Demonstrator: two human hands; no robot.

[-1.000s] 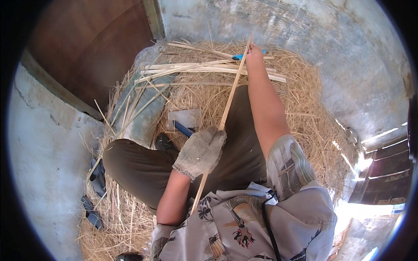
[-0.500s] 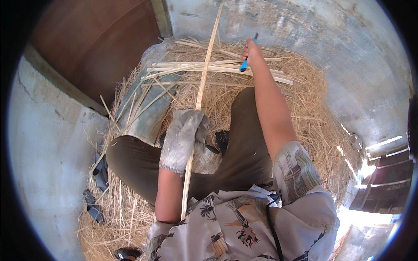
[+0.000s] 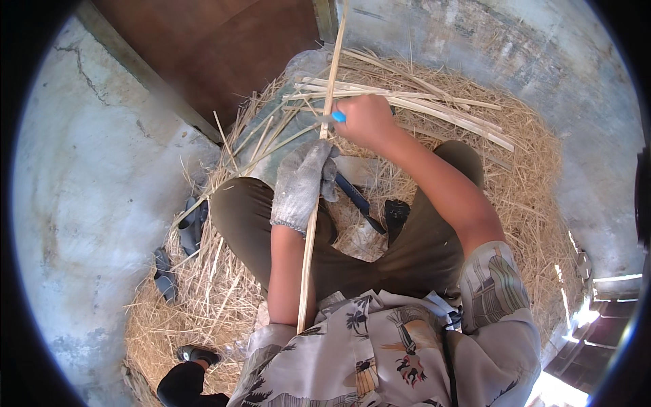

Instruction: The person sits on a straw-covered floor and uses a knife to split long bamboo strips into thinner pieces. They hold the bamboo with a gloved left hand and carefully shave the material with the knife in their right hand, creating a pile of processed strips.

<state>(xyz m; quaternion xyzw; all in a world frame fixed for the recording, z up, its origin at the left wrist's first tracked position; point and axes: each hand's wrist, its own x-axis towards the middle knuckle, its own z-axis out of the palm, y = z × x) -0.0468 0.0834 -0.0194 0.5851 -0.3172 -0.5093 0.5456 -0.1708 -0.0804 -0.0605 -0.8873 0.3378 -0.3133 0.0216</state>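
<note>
My left hand (image 3: 298,183), in a grey knit glove, is closed around a long pale bamboo strip (image 3: 308,264). The strip runs from against my shirt, past my left forearm, up to the top of the picture. My bare right hand (image 3: 367,122) is wrapped around a knife with a blue handle (image 3: 339,117). Its blade points left and lies at the strip, a little beyond my gloved fingers. Whether the edge bites into the strip cannot be made out.
More split strips (image 3: 447,117) lie across the straw (image 3: 536,176) beyond my knees. A dark-handled tool (image 3: 352,192) rests between my legs. Dark shoes (image 3: 192,225) stand by the left wall (image 3: 135,224). At lower left shows another person's shod foot (image 3: 196,355).
My right hand has brought the knife from the far right to the strip, just past my left hand. The view has shifted, and a dark-clothed leg now shows at lower left.
</note>
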